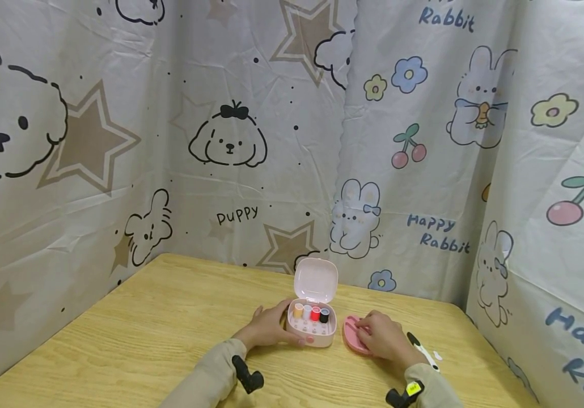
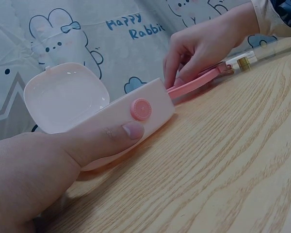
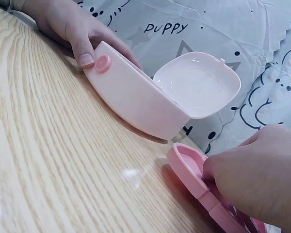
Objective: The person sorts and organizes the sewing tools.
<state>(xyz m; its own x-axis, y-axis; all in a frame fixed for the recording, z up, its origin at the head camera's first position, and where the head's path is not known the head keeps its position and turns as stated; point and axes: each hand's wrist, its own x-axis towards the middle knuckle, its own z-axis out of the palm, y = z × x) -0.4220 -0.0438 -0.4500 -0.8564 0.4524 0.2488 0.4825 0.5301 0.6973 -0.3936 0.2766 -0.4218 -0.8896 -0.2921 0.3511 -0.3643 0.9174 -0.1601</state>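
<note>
A small pale pink box (image 1: 310,340) with its lid (image 1: 316,280) raised stands on the table. Inside, spools of thread (image 1: 315,313) in orange, white, red and black line up behind rows of small pegs. My left hand (image 1: 270,325) grips the box's left side, its thumb (image 2: 121,133) along the front just under a round pink button (image 2: 141,109). To the box's right, a darker pink compartment tray (image 1: 351,335) is under my right hand (image 1: 385,335). My right fingers curl down into the tray and pinch it near its middle; the fingertips are partly hidden.
Right of the tray lies a slim black-and-white tool (image 1: 423,351), with a small white piece (image 1: 438,356) beside it. Printed curtains (image 1: 251,187) hang around the wooden table (image 1: 169,323), close behind the raised lid.
</note>
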